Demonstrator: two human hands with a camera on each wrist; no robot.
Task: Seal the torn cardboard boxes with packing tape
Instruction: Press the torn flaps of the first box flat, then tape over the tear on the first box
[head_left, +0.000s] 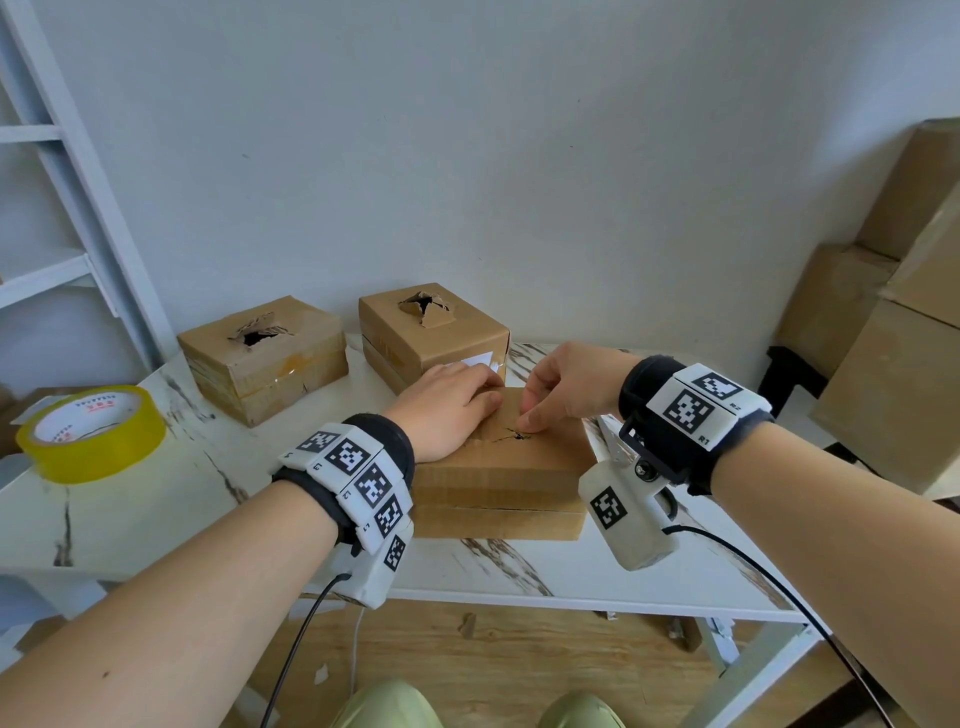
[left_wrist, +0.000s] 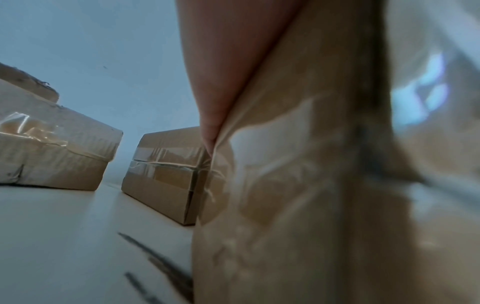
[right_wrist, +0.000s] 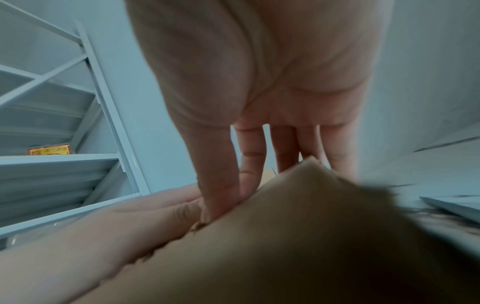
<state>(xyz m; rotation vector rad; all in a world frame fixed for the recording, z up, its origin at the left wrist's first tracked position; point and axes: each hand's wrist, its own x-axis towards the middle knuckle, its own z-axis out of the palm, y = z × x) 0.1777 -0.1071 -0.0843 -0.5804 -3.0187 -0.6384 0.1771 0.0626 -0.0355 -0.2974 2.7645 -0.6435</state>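
On the white marble-patterned table (head_left: 156, 514), the brown cardboard box with a cracked top (head_left: 501, 470) sits near the front edge, the left hand (head_left: 447, 410) lying flat and relaxed on its lid while the right hand (head_left: 563, 389) presses the torn flaps down with curled fingertips, gripping nothing I can make out. This looks like flattening the tear before taping. The next move calls for fetching the yellow roll of packing tape (head_left: 91, 434) at the left edge; two more holed brown boxes (head_left: 265, 358) wait along the back edge.

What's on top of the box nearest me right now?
The left hand rests flat on the nearest box; the right hand fingers its torn crack. The cardboard under the palm is hidden.
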